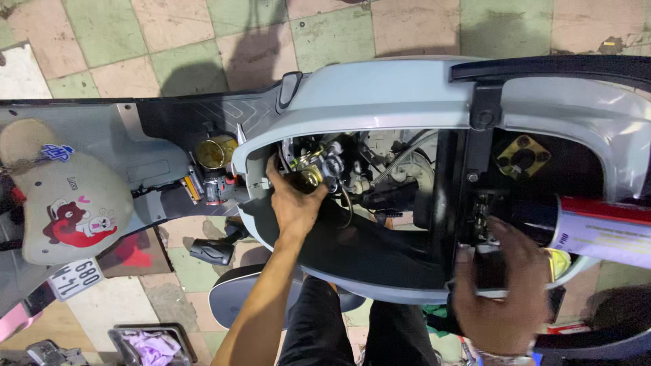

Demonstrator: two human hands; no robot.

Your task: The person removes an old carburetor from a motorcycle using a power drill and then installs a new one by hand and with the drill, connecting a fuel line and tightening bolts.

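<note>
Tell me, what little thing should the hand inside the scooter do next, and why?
Probably keep a steady grip and ease the small metal engine part a little toward the opening. The left hand already grips it inside the pale grey scooter body, with thin hoses and cables close around it, so a gentle pull looks safer than a tug. The right hand seems to hold a red and white spray can near the rim.
</note>
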